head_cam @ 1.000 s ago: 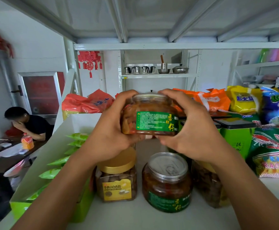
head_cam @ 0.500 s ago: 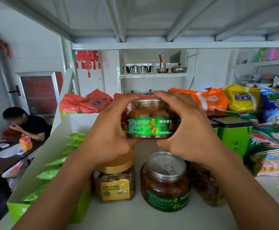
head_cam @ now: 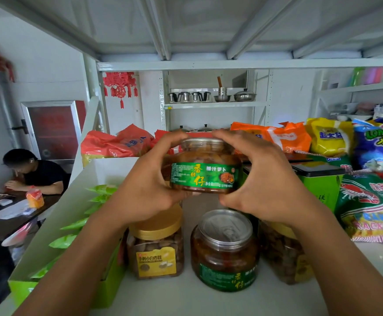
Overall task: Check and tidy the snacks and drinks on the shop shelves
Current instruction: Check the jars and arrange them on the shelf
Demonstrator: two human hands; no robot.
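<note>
Right now mid-check: green-label jar (head_cam: 205, 172) is lifted clear of the shelf (head_cam: 186, 297), roughly upright, label facing the camera, in front of the far row of snack bags. Left hand (head_cam: 147, 188) is curled round its left side and right hand (head_cam: 261, 181) round its right, forefingers up at the lid rim, thumbs low, so a firm two-handed hold. Matching twin jar (head_cam: 224, 249) stands near, right below, between the yellow-lid jar (head_cam: 156, 247) on the left and a third jar (head_cam: 281, 254) half hidden by the right forearm. Looks like the label-inspection step. Next is probably to set it down label-front on the bare patch behind the twin, keeping clear of the twin's lid and the green tin (head_cam: 318, 185) on the right
</note>
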